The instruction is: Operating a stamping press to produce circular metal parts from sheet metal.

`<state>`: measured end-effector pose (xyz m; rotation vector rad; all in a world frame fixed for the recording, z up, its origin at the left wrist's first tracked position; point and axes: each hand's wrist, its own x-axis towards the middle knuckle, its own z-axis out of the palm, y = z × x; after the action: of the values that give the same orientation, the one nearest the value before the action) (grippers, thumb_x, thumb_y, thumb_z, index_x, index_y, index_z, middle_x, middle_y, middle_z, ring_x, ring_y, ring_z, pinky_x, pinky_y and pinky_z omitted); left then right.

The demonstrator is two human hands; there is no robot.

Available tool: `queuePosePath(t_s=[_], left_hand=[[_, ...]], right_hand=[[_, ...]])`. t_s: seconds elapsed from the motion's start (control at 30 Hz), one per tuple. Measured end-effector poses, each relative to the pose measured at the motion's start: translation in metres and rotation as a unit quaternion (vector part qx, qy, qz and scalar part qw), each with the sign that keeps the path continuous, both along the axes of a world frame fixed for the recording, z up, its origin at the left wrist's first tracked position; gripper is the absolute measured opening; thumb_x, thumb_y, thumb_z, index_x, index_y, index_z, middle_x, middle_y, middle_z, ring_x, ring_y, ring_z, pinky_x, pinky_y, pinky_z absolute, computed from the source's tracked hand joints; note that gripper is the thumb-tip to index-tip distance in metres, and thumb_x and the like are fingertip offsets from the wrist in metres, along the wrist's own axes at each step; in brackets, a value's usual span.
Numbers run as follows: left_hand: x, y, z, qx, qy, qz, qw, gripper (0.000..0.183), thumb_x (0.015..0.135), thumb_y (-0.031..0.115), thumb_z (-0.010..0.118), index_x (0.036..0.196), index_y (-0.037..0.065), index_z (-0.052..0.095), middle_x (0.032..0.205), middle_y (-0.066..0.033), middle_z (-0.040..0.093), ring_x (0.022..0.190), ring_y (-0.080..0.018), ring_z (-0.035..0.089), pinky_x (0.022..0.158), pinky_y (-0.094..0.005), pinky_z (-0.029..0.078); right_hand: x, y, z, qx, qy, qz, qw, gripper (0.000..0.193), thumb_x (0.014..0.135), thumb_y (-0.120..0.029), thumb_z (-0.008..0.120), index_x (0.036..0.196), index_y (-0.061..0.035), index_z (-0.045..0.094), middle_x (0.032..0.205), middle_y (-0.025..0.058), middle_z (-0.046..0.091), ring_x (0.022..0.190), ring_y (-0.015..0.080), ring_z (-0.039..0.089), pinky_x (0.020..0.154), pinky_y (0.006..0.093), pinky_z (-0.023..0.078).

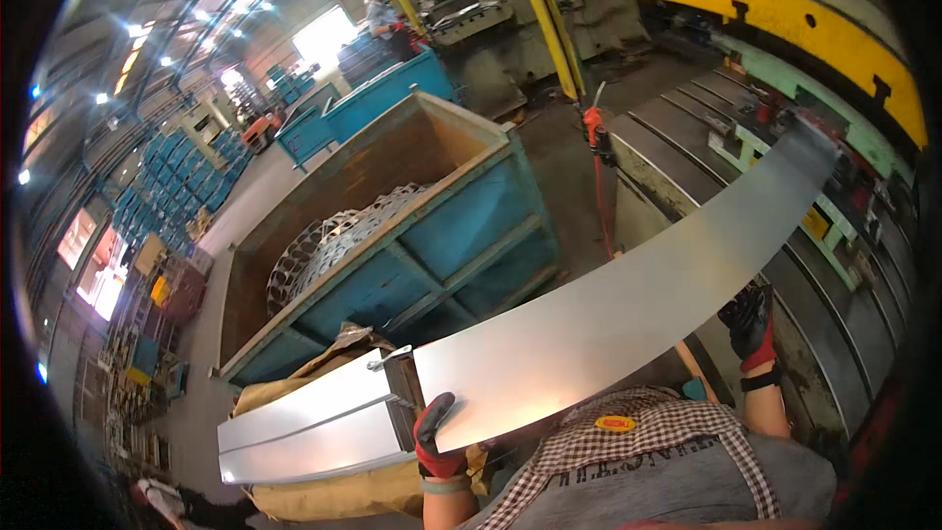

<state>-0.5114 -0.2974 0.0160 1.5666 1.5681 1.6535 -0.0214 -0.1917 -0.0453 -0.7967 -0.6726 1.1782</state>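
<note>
A smooth, softly glossy metal sheet (pixel 628 314) spans from the left hand (pixel 438 437) to the right hand (pixel 750 326). Left of the left hand, shiny metal strips (pixel 314 400) lie over creased, paper-like wrapping (pixel 334 503); ahead of the hands, a metal bin (pixel 471 226) shows scuffed paint outside and rough rust inside.

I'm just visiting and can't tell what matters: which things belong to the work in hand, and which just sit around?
In the work:
metal sheet, held by left hand, right hand at its edge
machine at its far end
other sheets, probably

Apparently just around:
blue bin
perforated metal inside it
blue crates
</note>
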Motion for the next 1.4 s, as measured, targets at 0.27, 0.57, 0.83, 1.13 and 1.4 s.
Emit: queuePosePath(t_s=[0.27, 0.57, 0.83, 1.13, 1.4], left_hand=[[-0.017, -0.004, -0.05, 0.13, 0.143, -0.006, 0.981, 0.049, 0.064, 0.017, 0.079, 0.103, -0.004, 0.058, 0.098, -0.0177, 0.06, 0.088, -0.0283, 0.061, 0.077, -0.0354, 0.05], [0.027, 0.003, 0.014, 0.011, 0.226, -0.168, 0.959, 0.06, 0.065, -0.001, 0.073, 0.118, -0.009, 0.046, 0.111, -0.0224, 0.054, 0.101, -0.0294, 0.057, 0.089, -0.0361, 0.045], [0.071, 0.038, 0.059, 0.131, 0.304, -0.183, 0.926, 0.051, 0.072, 0.014, 0.073, 0.112, -0.009, 0.052, 0.11, -0.0226, 0.055, 0.099, -0.0325, 0.056, 0.085, -0.0378, 0.046], [0.088, 0.053, 0.018, 0.115, 0.313, -0.174, 0.927, 0.046, 0.072, 0.015, 0.071, 0.11, -0.006, 0.055, 0.105, -0.0215, 0.058, 0.095, -0.0348, 0.057, 0.082, -0.0382, 0.047], [0.091, 0.041, 0.014, 0.059, 0.137, -0.159, 0.976, 0.061, 0.06, 0.021, 0.082, 0.109, -0.004, 0.056, 0.114, -0.0195, 0.057, 0.106, -0.0311, 0.055, 0.092, -0.037, 0.043]], right_hand=[[0.12, -0.048, -0.057, -0.136, -0.549, -0.409, 0.716, 0.041, 0.09, -0.034, 0.046, 0.123, -0.0095, 0.048, 0.113, 0.0168, 0.055, 0.096, 0.0299, 0.054, 0.084, 0.04, 0.043], [0.16, -0.108, -0.076, -0.39, -0.72, -0.327, 0.472, 0.058, 0.079, -0.033, 0.057, 0.131, -0.0141, 0.04, 0.134, 0.015, 0.038, 0.122, 0.0355, 0.036, 0.104, 0.046, 0.025], [0.162, -0.105, -0.081, -0.374, -0.702, -0.339, 0.502, 0.06, 0.078, -0.04, 0.056, 0.131, -0.0155, 0.041, 0.136, 0.0153, 0.037, 0.123, 0.0381, 0.032, 0.105, 0.0476, 0.022], [0.157, -0.115, -0.072, -0.335, -0.704, -0.363, 0.511, 0.059, 0.078, -0.039, 0.056, 0.13, -0.013, 0.042, 0.136, 0.0162, 0.037, 0.123, 0.0387, 0.032, 0.105, 0.0489, 0.022], [0.169, -0.101, -0.088, -0.307, -0.731, -0.28, 0.542, 0.057, 0.078, -0.022, 0.054, 0.131, -0.0073, 0.04, 0.136, 0.0171, 0.038, 0.126, 0.0351, 0.033, 0.107, 0.0444, 0.02]])
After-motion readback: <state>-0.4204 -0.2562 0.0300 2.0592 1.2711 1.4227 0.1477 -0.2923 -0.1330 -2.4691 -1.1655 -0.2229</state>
